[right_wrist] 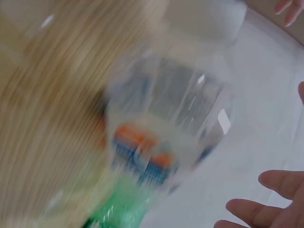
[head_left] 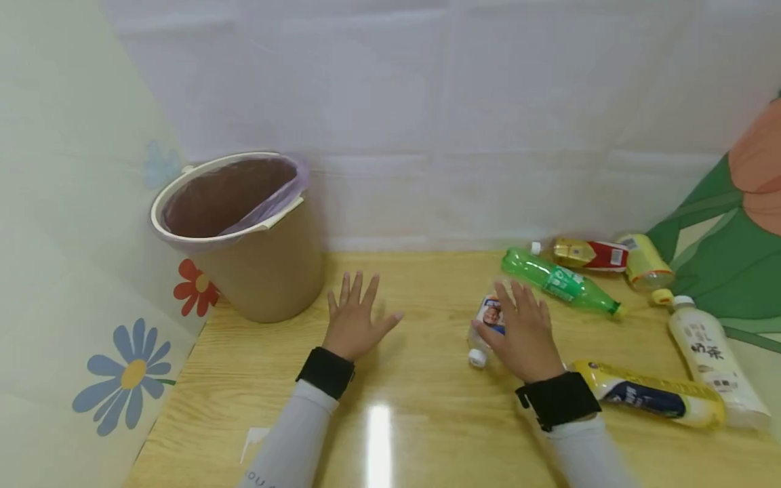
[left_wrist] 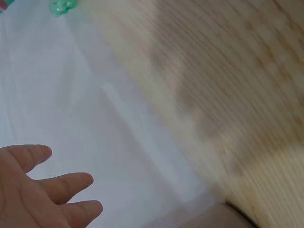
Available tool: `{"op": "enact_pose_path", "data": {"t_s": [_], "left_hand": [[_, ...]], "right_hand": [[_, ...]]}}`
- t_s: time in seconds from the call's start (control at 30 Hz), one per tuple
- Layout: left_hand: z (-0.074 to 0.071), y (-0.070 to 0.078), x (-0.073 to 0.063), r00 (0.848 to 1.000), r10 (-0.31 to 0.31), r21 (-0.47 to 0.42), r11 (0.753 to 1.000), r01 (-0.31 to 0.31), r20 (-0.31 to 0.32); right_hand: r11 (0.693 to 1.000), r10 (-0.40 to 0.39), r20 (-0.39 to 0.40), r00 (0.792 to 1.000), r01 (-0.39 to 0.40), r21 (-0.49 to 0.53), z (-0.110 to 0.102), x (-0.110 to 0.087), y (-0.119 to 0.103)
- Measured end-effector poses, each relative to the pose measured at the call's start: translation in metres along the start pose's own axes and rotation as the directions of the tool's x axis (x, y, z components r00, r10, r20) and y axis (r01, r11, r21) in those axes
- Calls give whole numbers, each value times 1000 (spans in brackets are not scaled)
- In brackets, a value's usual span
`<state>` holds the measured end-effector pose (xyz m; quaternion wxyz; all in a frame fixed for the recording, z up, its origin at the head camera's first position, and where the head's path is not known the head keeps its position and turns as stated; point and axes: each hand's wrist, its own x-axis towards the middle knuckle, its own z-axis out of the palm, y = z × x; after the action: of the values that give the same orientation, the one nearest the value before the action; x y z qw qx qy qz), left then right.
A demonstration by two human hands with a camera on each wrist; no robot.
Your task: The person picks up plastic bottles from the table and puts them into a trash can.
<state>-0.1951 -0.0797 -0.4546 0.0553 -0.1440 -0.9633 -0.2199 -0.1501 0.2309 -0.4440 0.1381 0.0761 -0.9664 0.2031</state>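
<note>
My left hand [head_left: 354, 325] is spread above the wooden table, fingers straight and thumb out to the side, holding nothing. The left wrist view shows its fingers [left_wrist: 66, 185] apart against the white backdrop. My right hand [head_left: 527, 339] reaches over a small clear plastic bottle [head_left: 491, 313] with a white cap and a face on its label, hiding the bottle's right side. The right wrist view has that bottle [right_wrist: 161, 109] large and blurred, with spread fingers [right_wrist: 256, 211] beside it. Just beyond the right fingertips lies a green bottle [head_left: 549, 276].
A tan bin [head_left: 274, 271] with a purple liner stands at the back left. To the right lie a red-and-gold-labelled bottle [head_left: 592, 254], a yellow-labelled bottle [head_left: 643, 261], a white milk tea bottle [head_left: 710, 349] and a yellow bottle with a dark label [head_left: 653, 396]. A white curtain [head_left: 390, 135] hangs behind.
</note>
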Motion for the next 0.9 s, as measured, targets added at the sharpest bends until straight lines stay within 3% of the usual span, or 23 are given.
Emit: {"op": "enact_pose_path", "data": {"t_s": [0.27,0.53,0.73,0.9], "left_hand": [[-4,3,0,1000,17,4,1000,-17,24],[-5,6,0,999,35,10,999,-36,41],[-3,6,-2,998,31,16,999,-32,59],[3,6,-4,997,30,27,999,-32,77]], "right_hand": [[996,-35,104,994,44,-82,-24,-20,44],[984,28,283,959,23,-178,-47,-49,90],[973,55,315,948,20,-228,-50,-66,110],[971,4,293,956,66,-230,-47,-74,117]]}}
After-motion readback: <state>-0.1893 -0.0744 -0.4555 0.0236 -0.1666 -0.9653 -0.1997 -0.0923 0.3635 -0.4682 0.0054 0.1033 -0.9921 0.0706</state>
